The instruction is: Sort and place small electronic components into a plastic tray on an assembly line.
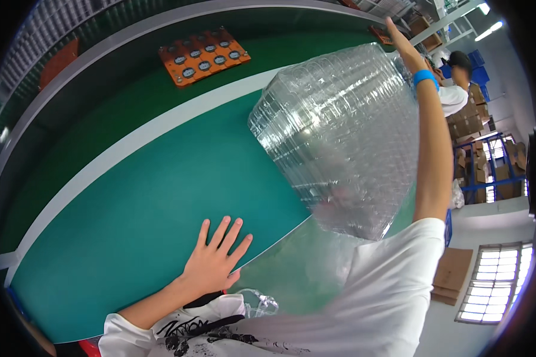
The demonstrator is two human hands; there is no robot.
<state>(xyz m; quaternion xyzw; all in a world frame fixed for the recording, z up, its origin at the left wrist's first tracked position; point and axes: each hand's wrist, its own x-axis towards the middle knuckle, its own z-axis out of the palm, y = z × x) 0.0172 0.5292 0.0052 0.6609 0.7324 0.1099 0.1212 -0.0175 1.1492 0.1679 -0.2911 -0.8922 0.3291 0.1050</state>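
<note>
My left hand [213, 256] lies flat on the green tabletop [161, 184] near its front edge, fingers spread and nothing in them. A large stack of nested clear plastic trays [345, 131] leans at a tilt across the right end of the table, its near end reaching past the edge beside my body. My right arm stretches along the right side of this stack. At the stack's far end is my right hand [404, 47], seen edge-on with fingers stretched out, above a blue wristband [424, 76]. Whether its palm presses on the trays is hidden.
Beyond the pale rail, an orange plate [205, 58] with several round pieces rests on a dark green belt [110, 113]. Another orange panel [59, 64] stands at far left. A co-worker [457, 86], cardboard boxes [467, 119] and a blue rack [488, 166] are at right.
</note>
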